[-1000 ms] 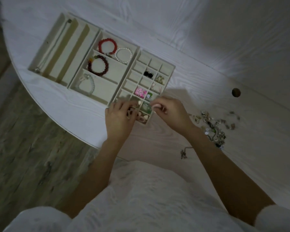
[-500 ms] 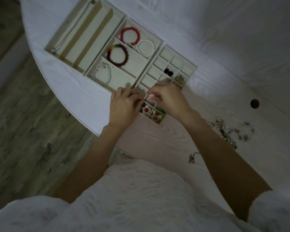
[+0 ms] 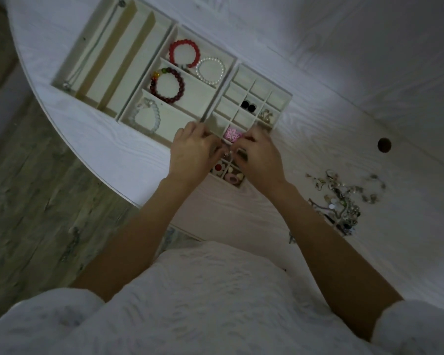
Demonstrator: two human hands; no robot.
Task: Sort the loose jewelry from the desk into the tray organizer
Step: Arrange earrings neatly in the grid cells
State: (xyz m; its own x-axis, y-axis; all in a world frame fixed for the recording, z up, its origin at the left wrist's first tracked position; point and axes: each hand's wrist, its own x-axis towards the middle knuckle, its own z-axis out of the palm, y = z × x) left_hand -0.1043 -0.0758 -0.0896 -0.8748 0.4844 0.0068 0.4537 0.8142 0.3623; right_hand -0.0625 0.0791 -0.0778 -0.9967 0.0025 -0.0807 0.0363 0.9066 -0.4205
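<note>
Your left hand (image 3: 190, 155) and right hand (image 3: 260, 160) met over the cream grid tray (image 3: 280, 97), fingertips pinched on a tiny piece (image 3: 227, 153), perhaps an earring, tangled loose jewelry (image 3: 341, 201) heaped on the wood-grain desk (image 3: 344, 98), beaded bracelets (image 3: 168, 84) nearby.

Both hands (image 3: 226, 155) hide several small tray (image 3: 280, 98) compartments; the tiny piece pinched between them is unreadable.
</note>
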